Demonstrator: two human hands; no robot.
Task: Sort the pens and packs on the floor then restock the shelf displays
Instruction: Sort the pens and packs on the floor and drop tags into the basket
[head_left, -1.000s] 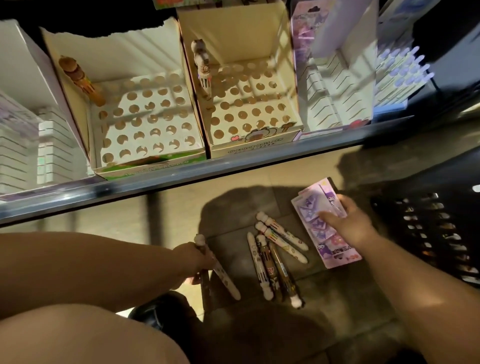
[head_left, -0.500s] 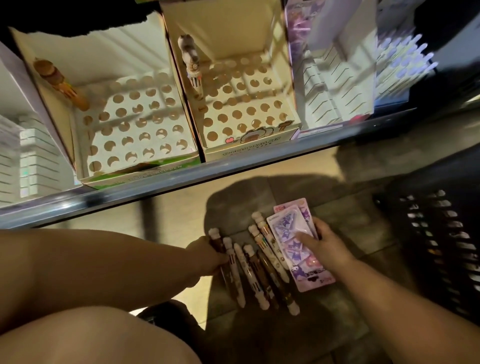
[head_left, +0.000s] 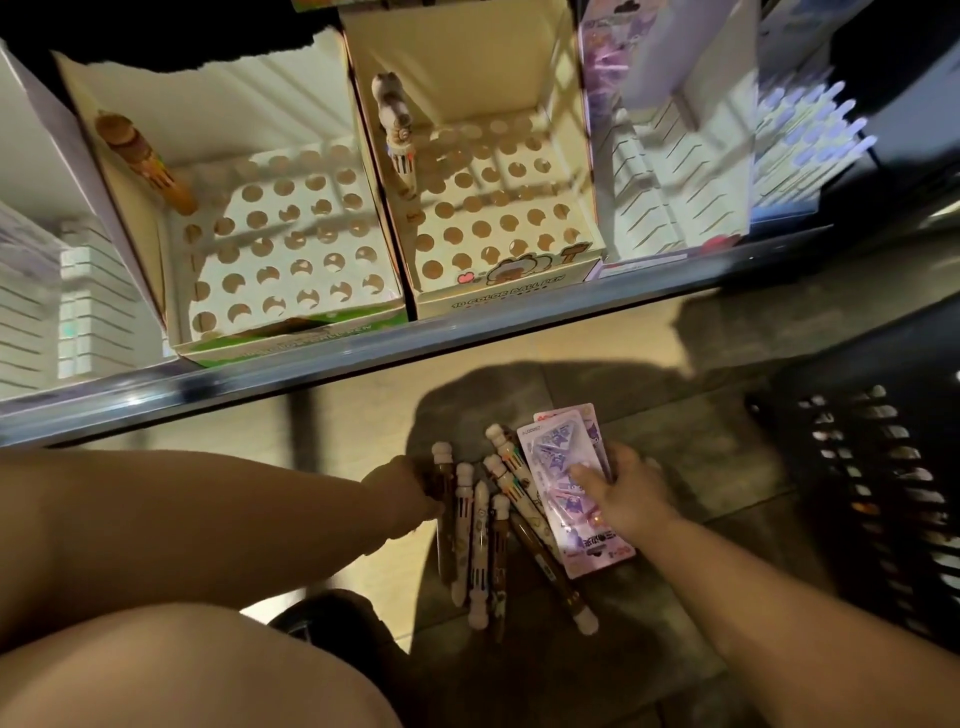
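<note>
Several thick multicolour pens (head_left: 480, 525) lie bunched on the dark floor below the shelf. My left hand (head_left: 408, 483) grips the leftmost brown pen (head_left: 443, 512) at the edge of the bunch. My right hand (head_left: 626, 493) holds the pink and purple packs (head_left: 563, 467), thumb on top, fingers round the right edge; the packs lean against the pens. On the shelf stand two holed display boxes, the left box (head_left: 280, 249) with one brown pen (head_left: 148, 166), the right box (head_left: 498, 208) with one figure-topped pen (head_left: 396, 130).
A metal shelf edge (head_left: 363, 348) runs across above the pens. A black slotted basket (head_left: 883, 483) stands at the right. White slotted displays (head_left: 660, 171) and lavender-capped pens (head_left: 810, 135) fill the shelf's right end. My knee (head_left: 182, 670) is at the lower left.
Both hands have moved inward. The left hand pushed its pens right into the bunch, and the right hand slid the packs left against the pens.
</note>
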